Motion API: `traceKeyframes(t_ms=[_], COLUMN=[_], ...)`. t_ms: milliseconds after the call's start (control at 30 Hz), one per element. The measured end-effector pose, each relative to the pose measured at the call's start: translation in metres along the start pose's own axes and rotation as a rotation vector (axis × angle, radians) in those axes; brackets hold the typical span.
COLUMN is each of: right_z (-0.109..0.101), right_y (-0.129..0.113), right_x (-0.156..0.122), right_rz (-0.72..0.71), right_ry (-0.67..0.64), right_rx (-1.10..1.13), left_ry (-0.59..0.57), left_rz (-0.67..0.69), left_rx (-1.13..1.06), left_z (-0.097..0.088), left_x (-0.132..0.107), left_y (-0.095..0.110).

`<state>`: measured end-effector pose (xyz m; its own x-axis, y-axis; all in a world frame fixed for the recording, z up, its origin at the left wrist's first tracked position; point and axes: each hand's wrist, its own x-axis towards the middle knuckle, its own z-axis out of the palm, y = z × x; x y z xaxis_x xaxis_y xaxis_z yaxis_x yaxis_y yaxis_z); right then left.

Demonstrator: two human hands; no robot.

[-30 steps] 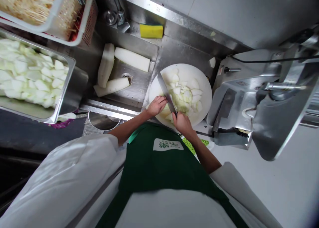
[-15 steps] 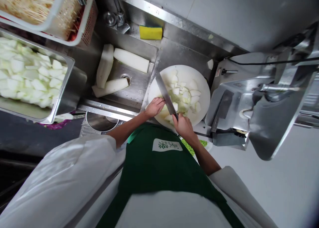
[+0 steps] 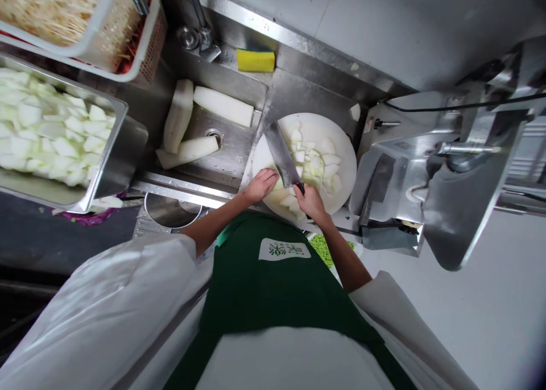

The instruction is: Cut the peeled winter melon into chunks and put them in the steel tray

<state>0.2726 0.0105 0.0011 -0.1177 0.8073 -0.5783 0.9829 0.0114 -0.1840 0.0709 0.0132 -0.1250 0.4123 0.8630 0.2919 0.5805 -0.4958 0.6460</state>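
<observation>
The knife [image 3: 281, 153], clamped in the right hand [image 3: 310, 201], has tipped to show its broad face among cut vegetable [image 3: 316, 166] on the round board [image 3: 261, 151], seemingly between strokes; the left hand [image 3: 261, 185] rests beside it, grip unclear.

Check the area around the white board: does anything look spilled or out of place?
Slightly: a stray pale piece lies beyond the round white board, on the metal counter near the machine. It looks odd because the other cut pieces nearby sit on the board. I see no clear damage.
</observation>
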Motion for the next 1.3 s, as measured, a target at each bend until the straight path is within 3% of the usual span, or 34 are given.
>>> traceKeyframes(t_ms=[133,267,367,500,667,800,933,1167,1300], right_z=[-0.014,-0.02,-0.014,0.007,0.015,0.015,0.009,-0.017,-0.008], right_y=[-0.012,-0.024,-0.031,-0.034,-0.009,0.002,-0.012,-0.018,-0.021], right_x=[-0.033,-0.057,-0.048,-0.013,0.007,0.001,-0.009,-0.055,-0.054], right_rz=[0.038,0.06,0.052,0.036,0.033,0.017,0.018,0.055,0.058], right_ry=[0.021,-0.064,-0.079,-0.022,0.016,0.028,0.005,-0.046,-0.081], right_rx=[-0.087,-0.128,-0.115,-0.047,-0.001,-0.026,-0.069,-0.14,-0.134], left_ry=[-0.024,-0.043,-0.046,-0.052,0.005,0.012,-0.007,-0.012,-0.024], left_rz=[-0.011,-0.014,-0.027,-0.019,-0.054,-0.082,-0.084,-0.051,-0.05], left_rx=[-0.013,-0.04,-0.06,-0.026,0.044,0.054,0.049,0.049,0.075], left_z=[0.001,0.001,0.001,-0.004,-0.013,-0.007,0.0,0.002,0.004], left_x=[0.0,0.001,0.003,-0.002,-0.029,-0.029,-0.01,0.0,0.002], left_y=[0.001,0.002,0.002,0.001,-0.003,-0.003,-0.001,0.001,0.0])
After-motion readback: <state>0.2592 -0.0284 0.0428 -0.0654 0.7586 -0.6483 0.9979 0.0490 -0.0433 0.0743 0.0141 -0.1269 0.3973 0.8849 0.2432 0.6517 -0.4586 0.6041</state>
